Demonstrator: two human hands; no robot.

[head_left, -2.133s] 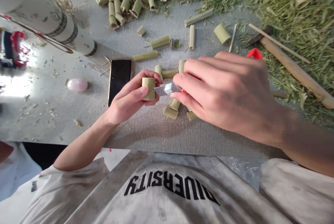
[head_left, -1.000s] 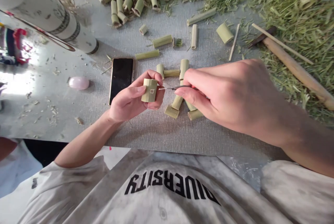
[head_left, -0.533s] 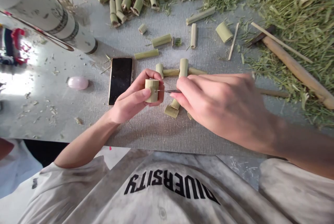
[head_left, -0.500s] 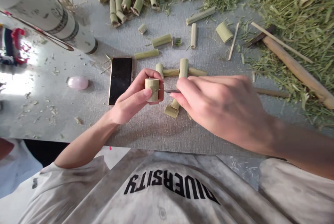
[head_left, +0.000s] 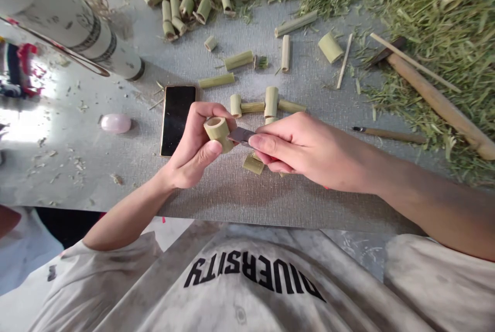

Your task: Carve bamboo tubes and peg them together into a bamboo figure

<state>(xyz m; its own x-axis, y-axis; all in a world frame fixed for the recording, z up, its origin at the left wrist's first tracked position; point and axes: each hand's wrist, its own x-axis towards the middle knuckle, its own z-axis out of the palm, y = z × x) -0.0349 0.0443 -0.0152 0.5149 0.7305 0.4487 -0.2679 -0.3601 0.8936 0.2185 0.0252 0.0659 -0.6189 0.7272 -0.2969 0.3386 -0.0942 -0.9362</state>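
Bamboo ring (head_left: 217,130) sits pinched in the left hand (head_left: 195,154); the right hand (head_left: 305,149) holds a knife blade (head_left: 240,136), seemingly touching it.

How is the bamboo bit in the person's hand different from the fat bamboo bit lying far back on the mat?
The held bamboo piece is pinched in the left hand with a knife blade from the right hand against it; the fat bamboo piece lies alone and untouched on the mat. The held one shows its hollow end toward the camera; the fat one lies on its side. Both are short, pale green tubes.
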